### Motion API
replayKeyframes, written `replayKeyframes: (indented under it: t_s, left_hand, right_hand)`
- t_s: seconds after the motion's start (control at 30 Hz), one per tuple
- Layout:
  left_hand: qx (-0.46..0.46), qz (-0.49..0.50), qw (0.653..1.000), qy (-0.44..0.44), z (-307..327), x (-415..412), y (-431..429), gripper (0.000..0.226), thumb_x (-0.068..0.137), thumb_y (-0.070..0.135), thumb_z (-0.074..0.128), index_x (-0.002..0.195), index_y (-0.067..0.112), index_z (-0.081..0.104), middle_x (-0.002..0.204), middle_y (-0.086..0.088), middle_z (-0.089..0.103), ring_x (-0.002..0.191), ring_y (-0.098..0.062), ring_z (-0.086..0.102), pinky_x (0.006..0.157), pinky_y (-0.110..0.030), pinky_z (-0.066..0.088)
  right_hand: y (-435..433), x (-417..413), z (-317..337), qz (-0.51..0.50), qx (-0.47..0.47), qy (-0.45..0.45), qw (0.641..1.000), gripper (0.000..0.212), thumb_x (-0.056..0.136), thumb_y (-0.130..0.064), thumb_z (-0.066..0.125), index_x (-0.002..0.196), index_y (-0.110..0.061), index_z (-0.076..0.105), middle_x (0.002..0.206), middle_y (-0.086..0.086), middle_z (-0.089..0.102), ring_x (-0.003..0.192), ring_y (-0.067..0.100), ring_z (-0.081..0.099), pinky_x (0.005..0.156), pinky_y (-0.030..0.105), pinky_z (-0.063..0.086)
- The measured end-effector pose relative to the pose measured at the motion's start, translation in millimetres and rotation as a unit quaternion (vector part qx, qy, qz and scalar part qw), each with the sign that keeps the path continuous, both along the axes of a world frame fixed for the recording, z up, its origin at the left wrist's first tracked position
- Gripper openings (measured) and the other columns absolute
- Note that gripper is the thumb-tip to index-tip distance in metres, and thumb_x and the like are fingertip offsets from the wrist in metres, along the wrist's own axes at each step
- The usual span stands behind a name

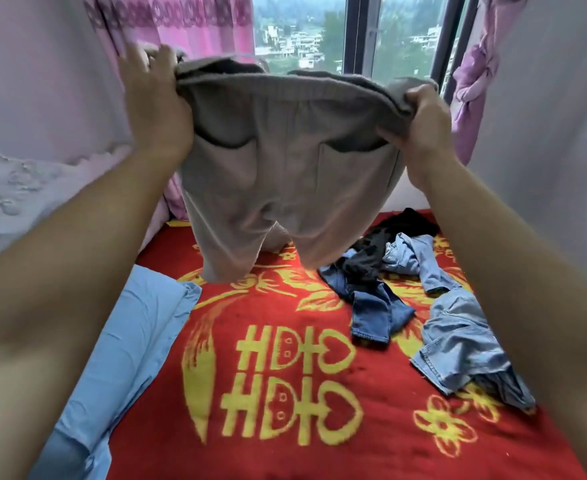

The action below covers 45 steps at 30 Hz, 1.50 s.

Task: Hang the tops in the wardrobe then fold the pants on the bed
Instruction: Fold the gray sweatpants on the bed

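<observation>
Bedroom, bed set against a window (299, 32) that looks out on hillside buildings and trees. Pink curtain (195, 26) drawn at left of the glass; a purple curtain (472, 88) knotted at right. Bed covered by a red blanket (285, 427) with yellow characters and flower motifs. A light blue pillow (122, 344) lies along the blanket's left edge. White embroidered fabric (11, 188) at far left.

Grey pants (278, 174) held up in the air above the far half of the bed, waistband uppermost and stretched wide. Two patch pockets face the camera. Legs hang down; the lower ends reach the blanket or just short of it, cannot tell which.

Left hand (153, 102): fingers closed on the left end of the waistband, cloth bunched in the grip. Right hand (420, 116): fingers closed on the right end of the waistband, likewise bunched. Both forearms extended forward, hands well apart.

On the right side of the blanket, a loose heap: black garment (385, 240) at the far end, dark blue jeans (371, 306) partly under it and trailing nearer, light blue jeans (458, 341) crumpled to the right. All three unfolded, overlapping one another. Heap is separate from the grey pants.
</observation>
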State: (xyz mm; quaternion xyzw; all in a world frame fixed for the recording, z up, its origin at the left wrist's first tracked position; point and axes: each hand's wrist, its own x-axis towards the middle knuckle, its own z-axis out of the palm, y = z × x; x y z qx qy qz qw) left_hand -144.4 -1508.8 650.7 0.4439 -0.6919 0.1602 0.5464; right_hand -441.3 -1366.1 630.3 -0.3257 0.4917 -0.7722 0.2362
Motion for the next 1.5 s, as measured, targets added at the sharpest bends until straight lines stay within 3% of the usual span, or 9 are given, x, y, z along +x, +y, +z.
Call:
replayKeyframes:
  t_s: [0.2,0.37,0.53,0.67,0.87,1.1,1.27,1.43,1.5]
  left_hand:
    - [0.143,0.003,0.976,-0.165,-183,41,64,0.032,0.089,0.017,0.044,0.113,0.021,0.067,0.108,-0.010,0.057,0.103,-0.035,0.050,0.070,-0.043,0.046]
    - [0.464,0.016,0.780,-0.419,-342,69,138,0.037,0.089,0.010,0.049,0.115,0.029,0.067,0.114,-0.005,0.067,0.110,-0.030,0.061,0.082,-0.034,0.048]
    - [0.527,-0.005,0.699,-0.483,-439,79,194,0.033,0.087,0.008,0.050,0.108,0.026,0.068,0.109,-0.001,0.067,0.115,-0.026,0.053,0.084,-0.033,0.040]
    - [0.512,-0.023,0.697,-0.502,-486,88,230,0.027,0.081,0.016,0.059,0.104,0.025,0.068,0.109,0.001,0.067,0.114,-0.026,0.048,0.082,-0.036,0.035]
    - [0.505,-0.070,0.720,-0.471,-575,97,287,0.040,0.042,0.010,0.076,0.077,0.010,0.058,0.080,-0.010,0.060,0.072,-0.031,0.059,0.061,-0.034,0.037]
    - [0.653,-0.074,0.577,-0.484,-704,103,350,0.034,0.083,0.015,0.060,0.116,0.012,0.053,0.117,-0.010,0.057,0.111,-0.033,0.052,0.077,-0.038,0.039]
    - [0.680,-0.055,0.562,-0.469,-734,92,349,0.031,0.082,0.012,0.060,0.111,0.011,0.050,0.116,-0.014,0.055,0.108,-0.035,0.051,0.077,-0.039,0.036]
    - [0.748,0.085,0.638,-0.164,-735,88,351,0.018,0.085,0.012,0.058,0.099,0.021,0.064,0.154,-0.015,0.019,0.144,-0.031,0.012,0.102,-0.039,0.030]
    - [0.798,0.131,0.588,0.011,-732,83,353,0.018,0.088,0.010,0.054,0.100,0.018,0.065,0.158,-0.017,0.014,0.147,-0.029,0.012,0.104,-0.032,0.030]
  right_hand:
    - [26,23,-148,-0.004,0.258,-0.049,0.965,0.036,0.078,-0.035,0.046,0.090,-0.016,0.075,0.094,0.010,0.073,0.081,0.029,0.071,0.070,0.045,0.062]
    - [89,60,-320,0.092,0.512,-0.094,0.849,0.021,0.093,-0.008,0.042,0.073,-0.011,0.048,0.066,0.007,0.048,0.058,0.018,0.051,0.052,0.023,0.037]
    - [153,84,-428,0.061,0.584,-0.126,0.800,0.018,0.094,-0.011,0.050,0.077,-0.015,0.055,0.065,0.002,0.054,0.055,0.014,0.051,0.055,0.023,0.041]
    - [198,87,-481,0.027,0.615,-0.125,0.778,0.012,0.088,-0.022,0.057,0.080,-0.013,0.057,0.069,0.000,0.059,0.055,0.013,0.057,0.052,0.024,0.047]
    - [256,96,-577,-0.013,0.667,-0.042,0.743,0.031,0.070,-0.042,0.051,0.064,-0.012,0.059,0.061,0.005,0.056,0.060,0.026,0.059,0.065,0.040,0.052]
    - [322,100,-710,0.092,0.765,-0.087,0.632,0.010,0.070,-0.026,0.051,0.072,-0.016,0.050,0.068,0.008,0.051,0.045,0.018,0.045,0.039,0.022,0.036]
    - [324,94,-734,0.167,0.777,0.071,0.603,0.030,0.079,-0.038,0.055,0.100,-0.015,0.054,0.092,0.008,0.065,0.079,0.030,0.064,0.076,0.042,0.056]
    - [311,83,-727,0.205,0.768,-0.009,0.607,0.040,0.069,-0.033,0.056,0.105,-0.017,0.062,0.102,0.006,0.070,0.085,0.023,0.071,0.056,0.031,0.054]
    - [306,85,-722,0.193,0.760,-0.035,0.619,0.038,0.069,-0.030,0.055,0.105,-0.020,0.063,0.106,0.003,0.069,0.089,0.022,0.072,0.058,0.028,0.054]
